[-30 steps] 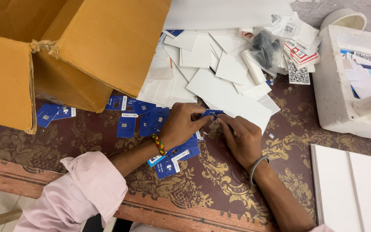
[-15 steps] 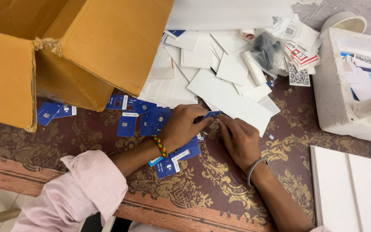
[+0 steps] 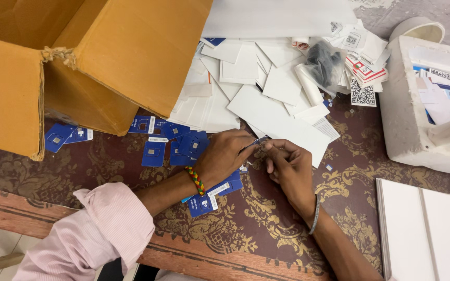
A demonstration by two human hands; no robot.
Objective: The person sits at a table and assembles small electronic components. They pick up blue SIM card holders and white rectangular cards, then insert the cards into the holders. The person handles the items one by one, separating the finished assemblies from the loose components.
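Head view: both hands meet over the patterned table (image 3: pixel 131 229). The left hand (image 3: pixel 225 156) and right hand (image 3: pixel 290 166) pinch 1 small blue card (image 3: pixel 260 141) between closed fingertips, its long axis running left-right, with the left hand seeming to cover more of it.

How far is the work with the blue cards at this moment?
Possibly done: several blue cards lie under the left hand. In hand: both the left and the right hand pinch one small blue card between their fingertips. Left: more blue chip cards lie scattered beside the cardboard box.
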